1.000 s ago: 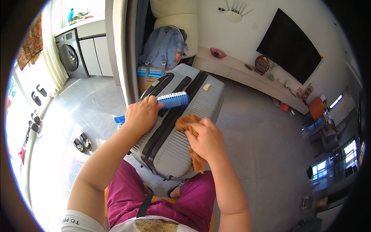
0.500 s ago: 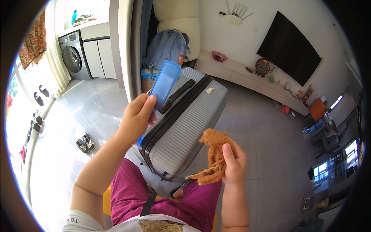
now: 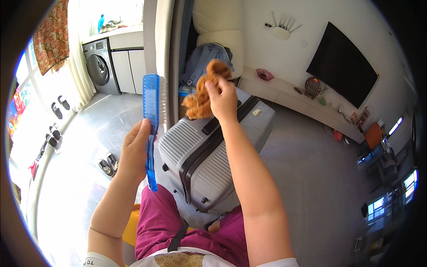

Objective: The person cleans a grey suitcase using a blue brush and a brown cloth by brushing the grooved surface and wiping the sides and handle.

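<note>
My left hand (image 3: 135, 149) is closed round the handle of a blue plastic brush (image 3: 151, 100), held upright with its back towards me and pale bristles along its right side. My right hand (image 3: 223, 101) grips a bunched, fluffy brown cloth (image 3: 201, 100), raised above the far part of a suitcase. This grey, ribbed suitcase (image 3: 211, 160) lies on its side in front of my knees, with a black band and a dark handle. On its top right sits a small pale tag (image 3: 256, 112). Both hands are apart from the suitcase.
Behind the suitcase a blue-grey backpack (image 3: 202, 64) leans on a cream chair (image 3: 219, 20). A low cabinet (image 3: 284, 94) runs along the wall below a dark television (image 3: 342, 64). Shoes (image 3: 108, 164) lie on the floor at left; a washing machine (image 3: 98, 66) stands farther off.
My right hand has swung up and left with the cloth, over the suitcase's far part. My left hand has moved left and slightly down, turning the brush upright. The view has shifted slightly.
</note>
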Demonstrator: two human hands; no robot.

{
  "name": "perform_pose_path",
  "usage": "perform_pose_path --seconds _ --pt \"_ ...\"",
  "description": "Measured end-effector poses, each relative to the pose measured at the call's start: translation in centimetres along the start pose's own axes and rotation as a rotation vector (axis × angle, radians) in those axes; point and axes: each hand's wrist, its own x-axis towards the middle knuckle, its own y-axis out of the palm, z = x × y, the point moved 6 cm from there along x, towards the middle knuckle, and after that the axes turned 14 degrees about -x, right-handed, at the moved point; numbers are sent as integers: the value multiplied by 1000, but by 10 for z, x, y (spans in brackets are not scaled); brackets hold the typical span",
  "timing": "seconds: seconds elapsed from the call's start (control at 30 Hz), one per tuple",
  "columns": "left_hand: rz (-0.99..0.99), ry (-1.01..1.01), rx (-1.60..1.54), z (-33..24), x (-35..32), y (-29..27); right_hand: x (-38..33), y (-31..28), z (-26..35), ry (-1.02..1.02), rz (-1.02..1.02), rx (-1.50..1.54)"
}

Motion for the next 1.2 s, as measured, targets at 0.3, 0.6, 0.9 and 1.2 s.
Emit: perform_pose_path --seconds 0.3,0.6,0.9,1.2 --pt "130 -109 -203 35 23 35 -42 -21 15 -184 -9 -488" --pt "614 140 164 75 -8 133 -198 -68 5 429 47 472" --pt "649 640 1039 99 10 97 -197 -167 -28 42 330 -832" --pt "639 576 1099 107 8 105 -171 -142 -34 -126 559 -1173"
